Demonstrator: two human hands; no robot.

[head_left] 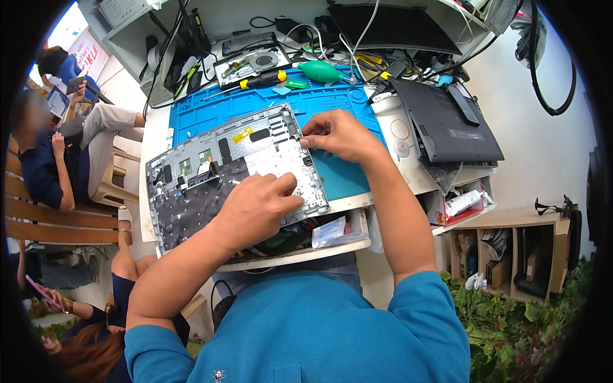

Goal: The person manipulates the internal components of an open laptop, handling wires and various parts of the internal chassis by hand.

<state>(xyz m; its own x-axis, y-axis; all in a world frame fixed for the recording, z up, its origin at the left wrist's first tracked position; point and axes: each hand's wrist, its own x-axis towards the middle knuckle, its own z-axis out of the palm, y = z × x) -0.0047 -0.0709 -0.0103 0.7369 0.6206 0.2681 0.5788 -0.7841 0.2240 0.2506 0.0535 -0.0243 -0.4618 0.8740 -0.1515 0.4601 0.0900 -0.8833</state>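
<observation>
A stripped laptop top case, silver with a black section, lies slanted across the blue work mat. My left hand is over its near side, fingers curled in; what they hold, if anything, is hidden. At the case's right edge, my right hand pinches with thumb and forefinger. Anything between those fingertips is too small to make out. A strip of yellow tape and a small green board show on the case.
Behind the case lie a yellow-black screwdriver, a green rubber blower and an opened drive-like unit. A dark laptop cover with a phone on it sits at the right. Below the table edge is an open drawer. Seated people are at left.
</observation>
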